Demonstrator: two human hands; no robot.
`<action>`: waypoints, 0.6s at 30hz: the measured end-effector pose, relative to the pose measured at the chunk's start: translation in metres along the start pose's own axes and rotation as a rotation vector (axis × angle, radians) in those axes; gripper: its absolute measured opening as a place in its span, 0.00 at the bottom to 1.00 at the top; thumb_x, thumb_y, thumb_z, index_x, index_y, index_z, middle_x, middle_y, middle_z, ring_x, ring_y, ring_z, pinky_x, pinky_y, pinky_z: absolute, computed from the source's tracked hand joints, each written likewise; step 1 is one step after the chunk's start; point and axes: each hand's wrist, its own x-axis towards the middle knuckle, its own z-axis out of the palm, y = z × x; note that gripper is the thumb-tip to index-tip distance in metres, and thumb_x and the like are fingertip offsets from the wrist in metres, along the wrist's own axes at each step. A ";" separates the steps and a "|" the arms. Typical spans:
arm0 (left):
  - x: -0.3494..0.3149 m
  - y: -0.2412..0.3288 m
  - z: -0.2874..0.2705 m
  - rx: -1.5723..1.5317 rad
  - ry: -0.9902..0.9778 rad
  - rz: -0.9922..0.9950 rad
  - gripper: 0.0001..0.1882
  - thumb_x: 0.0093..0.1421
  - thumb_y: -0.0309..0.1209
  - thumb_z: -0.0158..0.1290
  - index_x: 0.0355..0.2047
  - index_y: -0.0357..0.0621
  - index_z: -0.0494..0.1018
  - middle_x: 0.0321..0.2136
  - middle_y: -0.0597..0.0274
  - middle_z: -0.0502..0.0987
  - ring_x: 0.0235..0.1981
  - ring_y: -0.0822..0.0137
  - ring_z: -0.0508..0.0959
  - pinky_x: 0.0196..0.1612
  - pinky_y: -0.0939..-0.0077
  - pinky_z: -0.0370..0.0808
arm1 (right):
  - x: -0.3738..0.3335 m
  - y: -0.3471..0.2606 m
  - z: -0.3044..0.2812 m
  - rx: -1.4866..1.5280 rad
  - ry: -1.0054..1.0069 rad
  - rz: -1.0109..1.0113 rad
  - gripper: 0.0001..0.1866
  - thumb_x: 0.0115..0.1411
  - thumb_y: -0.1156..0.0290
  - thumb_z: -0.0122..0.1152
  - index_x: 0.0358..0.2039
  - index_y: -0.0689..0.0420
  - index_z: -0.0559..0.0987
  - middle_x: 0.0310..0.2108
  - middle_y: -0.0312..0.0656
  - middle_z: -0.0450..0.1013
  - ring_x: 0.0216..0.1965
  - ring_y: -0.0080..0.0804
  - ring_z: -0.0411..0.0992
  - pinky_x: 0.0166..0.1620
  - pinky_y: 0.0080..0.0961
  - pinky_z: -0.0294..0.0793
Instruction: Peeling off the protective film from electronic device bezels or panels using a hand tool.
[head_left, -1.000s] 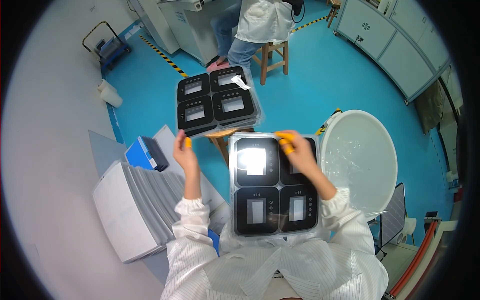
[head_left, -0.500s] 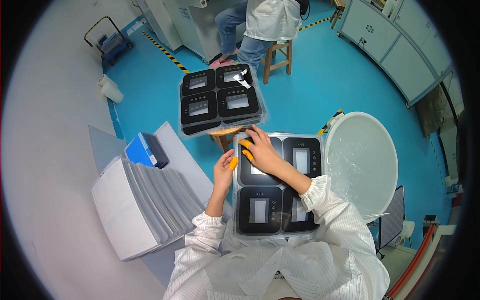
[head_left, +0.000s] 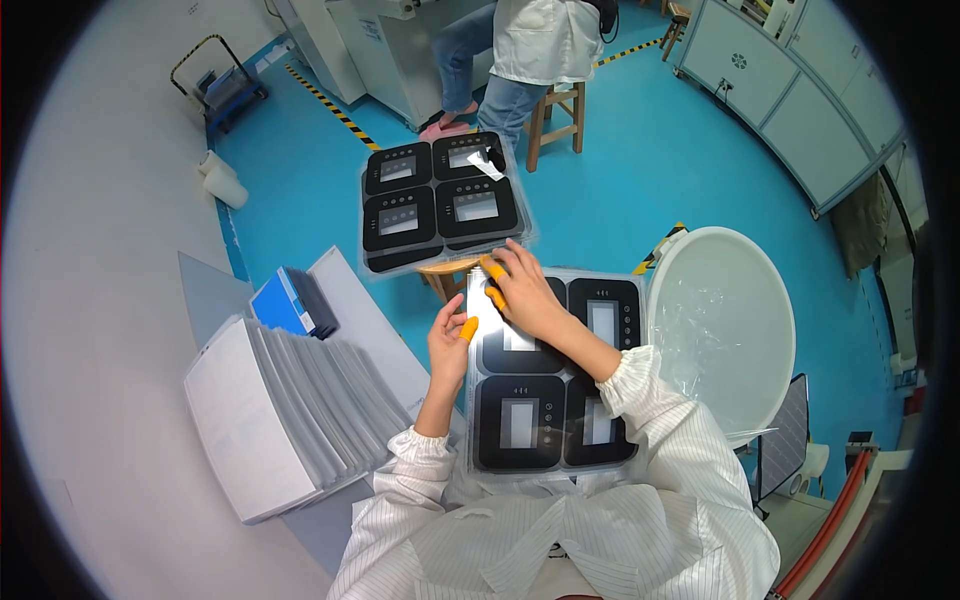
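Near tray: a clear plastic tray (head_left: 640, 462) lies in the lower centre of the frame, across the person's lap; it has four pockets, two by two.
Tray contents: each pocket holds a black panel with a pale window; the lower left panel (head_left: 518, 422) is fully in view, the upper left panel (head_left: 520, 350) is partly under a hand, and the two right-hand ones are crossed by the forearm.
Left hand (head_left: 449, 345): at the tray's left edge, level with the upper left pocket; the fingers are bent and rest against the rim, an orange cot on one fingertip (head_left: 467, 328). Whether they pinch the rim cannot be told.
Right hand (head_left: 525, 295): laid flat over the upper left panel, fingers stretched out and loosely spread, orange cots on two fingertips; pressing down, gripping nothing.
Far tray stack: a second stack of trays (head_left: 445, 205) sits above centre on a wooden stool, four black panels in the top one.
Left side: a leaning row of grey-white sheets (head_left: 290, 400) on the worktop, a blue box (head_left: 285, 305) just above it.
Right side: a large round white tub (head_left: 725, 325), lined with clear film.
Upper frame: another person sits on a wooden stool (head_left: 555, 115).
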 end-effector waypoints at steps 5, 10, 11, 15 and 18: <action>0.000 -0.001 0.001 0.039 0.011 0.060 0.24 0.53 0.13 0.48 0.52 0.37 0.63 0.31 0.65 0.71 0.33 0.78 0.73 0.39 0.88 0.70 | -0.002 0.003 0.009 -0.065 -0.042 -0.044 0.21 0.54 0.70 0.55 0.49 0.60 0.71 0.51 0.52 0.61 0.59 0.52 0.52 0.59 0.42 0.54; 0.001 -0.004 0.000 -0.027 0.012 0.076 0.24 0.53 0.13 0.48 0.52 0.37 0.63 0.31 0.65 0.72 0.33 0.78 0.74 0.39 0.89 0.70 | -0.012 0.004 -0.001 -0.033 -0.011 -0.075 0.19 0.52 0.73 0.56 0.47 0.58 0.74 0.49 0.48 0.64 0.58 0.49 0.55 0.58 0.41 0.57; 0.001 -0.004 0.000 -0.037 0.006 0.079 0.24 0.53 0.13 0.48 0.52 0.37 0.63 0.31 0.65 0.72 0.33 0.78 0.74 0.39 0.89 0.70 | -0.011 0.006 -0.002 0.008 -0.005 -0.082 0.19 0.51 0.74 0.57 0.46 0.57 0.74 0.48 0.46 0.65 0.58 0.48 0.55 0.57 0.40 0.58; 0.000 -0.003 0.002 -0.017 0.002 0.069 0.24 0.53 0.13 0.47 0.52 0.37 0.63 0.31 0.65 0.72 0.33 0.78 0.73 0.39 0.89 0.70 | 0.003 0.012 0.001 0.138 0.148 -0.028 0.15 0.46 0.78 0.60 0.37 0.59 0.76 0.46 0.44 0.66 0.55 0.46 0.60 0.54 0.34 0.63; -0.002 0.001 0.003 -0.008 0.009 0.056 0.23 0.53 0.12 0.47 0.51 0.36 0.64 0.31 0.65 0.72 0.33 0.78 0.74 0.39 0.89 0.70 | 0.008 0.011 0.004 0.164 0.153 -0.043 0.11 0.45 0.80 0.60 0.32 0.64 0.74 0.46 0.45 0.66 0.54 0.46 0.61 0.54 0.34 0.64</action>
